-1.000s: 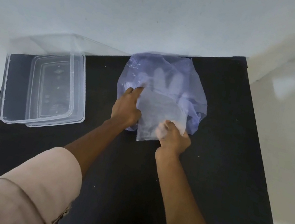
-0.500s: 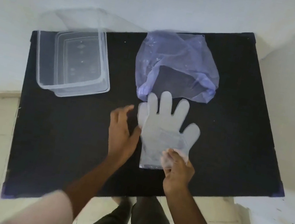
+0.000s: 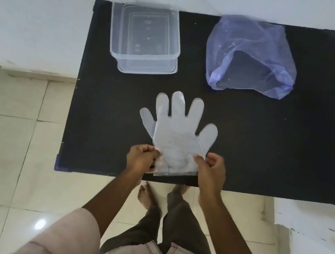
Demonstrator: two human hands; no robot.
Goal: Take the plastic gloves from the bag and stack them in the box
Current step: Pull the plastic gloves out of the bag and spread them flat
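Pinching the cuff end of the plastic gloves (image 3: 177,137) from both sides: left hand (image 3: 141,158) with thumb and curled fingers closed on the left cuff edge, right hand (image 3: 210,172) with thumb and forefinger nipped on the right cuff edge, remaining fingers of that hand loosely spread and off the film. Gloves lying flat, fingers fanned toward the far side, cuff near the front edge of the black table (image 3: 270,145); two thumb lobes showing, one each side, so likely more than one sheet layered, exact count not readable. Film thin and clingy by the look of it, so best handled by keeping both pinches light and level, lifting the cuff first and letting the finger end peel off the mat rather than dragging it. Worth keeping slight tension between the two grips so the layers stay aligned and do not fold or slide apart. Clear box (image 3: 146,40) standing open at the far left, apparently holding nothing yet, though its transparency makes that hard to confirm; well apart from the gloves. Purple bag (image 3: 252,56) at the far right, mouth gaping toward the near side, nothing clearly visible inside. Probable carry: up and left-forward over the near wall of the box, then lowering flat, finger end first, releasing both pinches together. Main risk: film sticking to skin on release and pulling the stack askew.
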